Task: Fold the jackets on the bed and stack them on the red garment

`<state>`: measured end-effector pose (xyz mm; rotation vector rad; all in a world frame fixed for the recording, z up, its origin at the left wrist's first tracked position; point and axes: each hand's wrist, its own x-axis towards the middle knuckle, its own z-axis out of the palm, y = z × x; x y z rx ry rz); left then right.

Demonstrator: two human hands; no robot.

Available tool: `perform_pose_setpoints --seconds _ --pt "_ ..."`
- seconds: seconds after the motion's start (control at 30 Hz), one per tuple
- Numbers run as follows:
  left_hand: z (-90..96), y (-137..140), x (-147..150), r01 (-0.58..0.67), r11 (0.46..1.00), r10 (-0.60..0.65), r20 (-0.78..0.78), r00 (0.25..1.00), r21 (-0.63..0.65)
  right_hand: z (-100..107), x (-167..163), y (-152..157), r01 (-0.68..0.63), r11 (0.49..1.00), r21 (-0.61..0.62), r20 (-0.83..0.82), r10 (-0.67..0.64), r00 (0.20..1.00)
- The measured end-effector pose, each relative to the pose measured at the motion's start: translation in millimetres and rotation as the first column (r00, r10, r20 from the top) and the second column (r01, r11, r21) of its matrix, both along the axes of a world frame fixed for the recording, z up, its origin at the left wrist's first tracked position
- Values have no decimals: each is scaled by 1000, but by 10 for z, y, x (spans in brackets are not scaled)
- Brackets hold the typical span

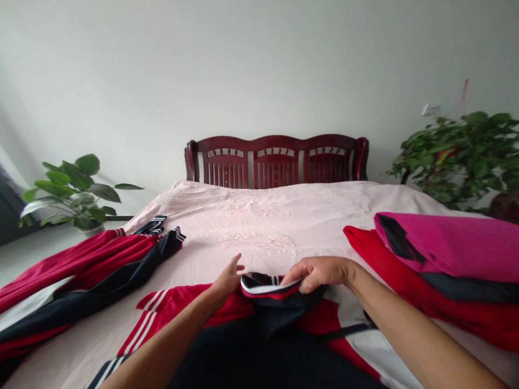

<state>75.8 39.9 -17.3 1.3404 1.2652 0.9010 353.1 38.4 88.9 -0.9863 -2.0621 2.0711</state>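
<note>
A red, navy and white track jacket (227, 313) lies spread before me on the bed. My right hand (320, 273) pinches its navy edge, trimmed in white and red, which is lifted into an open loop. Left of that loop is my left hand (233, 275), with the thumb and fingers apart. Whether its fingertips touch the trim I cannot tell. White double stripes run along the red and navy fabric at the left, partly behind my left forearm. Part of the white panel (365, 351) lies behind my right forearm.
Pale pink sheet (251, 216) covers the bed, up to a dark wooden headboard (275, 162). More red and navy clothes (101, 270) lie at the left. Folded magenta, dark and red garments (454, 248) are stacked at the right. Leafy plants (77, 183) flank the bed.
</note>
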Motion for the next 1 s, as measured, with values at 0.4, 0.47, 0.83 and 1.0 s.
perform_pose_setpoints --seconds 0.4,0.47,0.83,1.0 --pt "539 -452 200 837 387 -249 -830 499 387 -175 451 -108 246 968 51 202 -251 947" --pt "641 -603 199 843 368 -201 -852 484 392 -254 532 -96 279 956 94 186 -292 938" --pt "1047 -1000 -488 550 763 -267 -611 745 338 -723 788 159 187 613 767 69 -369 927" --pt "810 -1077 -810 303 951 -233 -509 828 58 -893 815 269 165 637 753 124 -384 915"
